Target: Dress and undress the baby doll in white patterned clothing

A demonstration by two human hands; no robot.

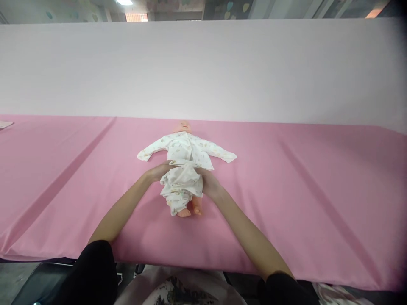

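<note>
A baby doll (183,126) lies on its back, head away from me. It wears a white patterned long-sleeved top (179,146), its sleeves spread out to both sides. White patterned doll trousers (182,180) are bunched around the hips and legs, and both bare feet show at the near end. At the left side of the waistband, my left hand (161,170) grips the trousers, its fingertips partly hidden in the cloth. My right hand (209,182) holds the right side of the waistband, with its fingers tucked under the fabric and mostly out of sight.
A pink cloth (302,190) with fold creases covers the table. Behind it stands a white partition (203,72). A pale flat item (5,124) lies at the far left edge. Below the table's near edge, a black chair (41,281) shows at left.
</note>
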